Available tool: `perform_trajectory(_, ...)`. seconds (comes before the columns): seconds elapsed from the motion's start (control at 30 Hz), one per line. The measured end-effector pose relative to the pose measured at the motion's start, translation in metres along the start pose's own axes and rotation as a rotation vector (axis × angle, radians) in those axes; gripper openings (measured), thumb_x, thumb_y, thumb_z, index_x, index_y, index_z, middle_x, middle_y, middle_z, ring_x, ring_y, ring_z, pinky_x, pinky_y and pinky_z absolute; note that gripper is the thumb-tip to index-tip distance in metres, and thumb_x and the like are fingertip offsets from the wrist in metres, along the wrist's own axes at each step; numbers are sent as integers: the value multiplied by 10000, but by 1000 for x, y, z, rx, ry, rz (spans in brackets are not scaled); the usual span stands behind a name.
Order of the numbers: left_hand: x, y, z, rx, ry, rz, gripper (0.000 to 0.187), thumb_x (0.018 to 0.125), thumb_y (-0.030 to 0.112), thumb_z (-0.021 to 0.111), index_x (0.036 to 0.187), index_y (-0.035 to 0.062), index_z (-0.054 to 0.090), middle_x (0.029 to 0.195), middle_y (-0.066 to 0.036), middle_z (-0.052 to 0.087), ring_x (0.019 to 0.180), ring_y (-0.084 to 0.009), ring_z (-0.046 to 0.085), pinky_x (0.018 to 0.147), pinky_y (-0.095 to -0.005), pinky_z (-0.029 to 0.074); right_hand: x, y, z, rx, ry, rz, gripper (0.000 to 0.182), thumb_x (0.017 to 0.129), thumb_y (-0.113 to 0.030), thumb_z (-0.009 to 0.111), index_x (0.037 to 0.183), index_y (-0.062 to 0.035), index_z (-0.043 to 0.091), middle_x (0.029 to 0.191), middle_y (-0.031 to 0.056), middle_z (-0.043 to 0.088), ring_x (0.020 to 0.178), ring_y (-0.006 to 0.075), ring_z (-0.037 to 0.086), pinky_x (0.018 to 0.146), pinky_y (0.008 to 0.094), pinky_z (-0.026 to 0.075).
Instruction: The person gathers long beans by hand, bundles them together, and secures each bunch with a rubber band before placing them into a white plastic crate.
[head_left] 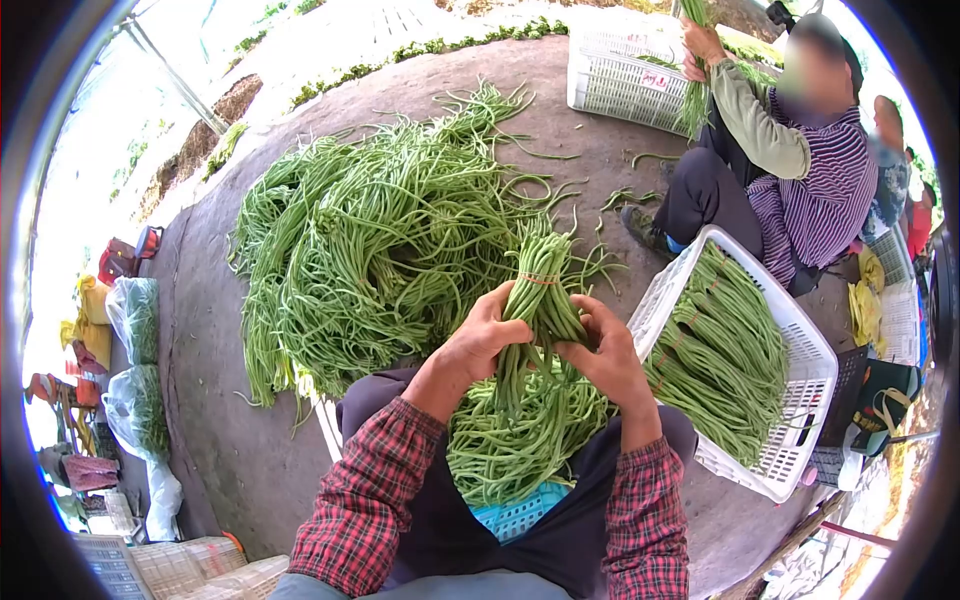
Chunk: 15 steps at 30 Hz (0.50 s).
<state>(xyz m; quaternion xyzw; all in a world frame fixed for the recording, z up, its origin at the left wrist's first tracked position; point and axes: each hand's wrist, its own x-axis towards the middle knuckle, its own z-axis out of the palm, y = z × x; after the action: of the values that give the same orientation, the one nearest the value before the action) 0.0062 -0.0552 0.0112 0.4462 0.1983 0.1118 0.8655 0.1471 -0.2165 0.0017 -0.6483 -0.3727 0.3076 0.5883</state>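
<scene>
A bundle of long green beans [537, 300] is held up in front of me, with a thin reddish band round its upper part. My left hand [483, 335] wraps the bundle's left side, thumb across the front. On the other side my right hand [603, 350] grips bean ends that bend over to the right. Below the hands, more loose long beans [520, 445] lie between my knees in a blue basket [522, 512]. A large tangled heap of long beans [370, 240] spreads over the ground just beyond my left hand.
To my right stands a white crate [800, 400] of banded bean bundles. A co-worker [800, 170] sits beyond it, holding beans near another white crate [625, 75]. Plastic-wrapped bean packs [140, 400] and bags lie at the far left. Stray beans are scattered on the ground [210, 330].
</scene>
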Motion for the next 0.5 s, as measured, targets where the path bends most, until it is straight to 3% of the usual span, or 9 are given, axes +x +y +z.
perform_trajectory(0.07, 0, 1, 0, 23, -6, -9, 622, 767, -55, 583, 1379, -34, 475, 1093, -122, 665, 818, -181, 697, 584, -316, 622, 2, -2, -1, 66, -16, 46, 402, 880, -36, 717, 1250, 66, 600, 1001, 84, 701, 949, 150, 670, 853, 289, 528)
perform_trajectory(0.2, 4, 1, -2, 110, 25, -14, 619, 773, -64, 578, 1385, -42, 482, 1075, -128, 671, 839, -202, 710, 637, -328, 631, 4, 3, -5, 33, 48, 31, 345, 890, -41, 715, 1208, 61, 627, 984, 70, 700, 921, 128, 657, 820, 276, 521)
perform_trajectory(0.3, 6, 0, -4, 149, 39, -25, 605, 778, -65, 581, 1376, -49, 493, 1060, -130, 674, 850, -211, 712, 695, -347, 634, 3, -3, -7, 22, 77, 48, 300, 913, -61, 709, 1187, 46, 648, 919, 26, 675, 813, 76, 594, 711, 247, 480)
perform_trajectory(0.43, 9, 1, -6, 175, 39, -21, 586, 780, -62, 594, 1359, -53, 507, 1052, -128, 673, 844, -204, 704, 754, -366, 626, 4, 2, -7, 52, 91, 44, 302, 926, -83, 709, 1192, 46, 648, 903, 17, 668, 800, 70, 585, 697, 247, 475)
perform_trajectory(0.5, 7, 3, -3, 177, 56, -18, 533, 774, -27, 625, 1298, -59, 528, 1014, -109, 666, 787, -185, 686, 699, -335, 600, 4, 2, -8, 54, 83, 72, 304, 933, -98, 708, 1194, 46, 648, 907, 18, 668, 793, 71, 584, 697, 247, 476)
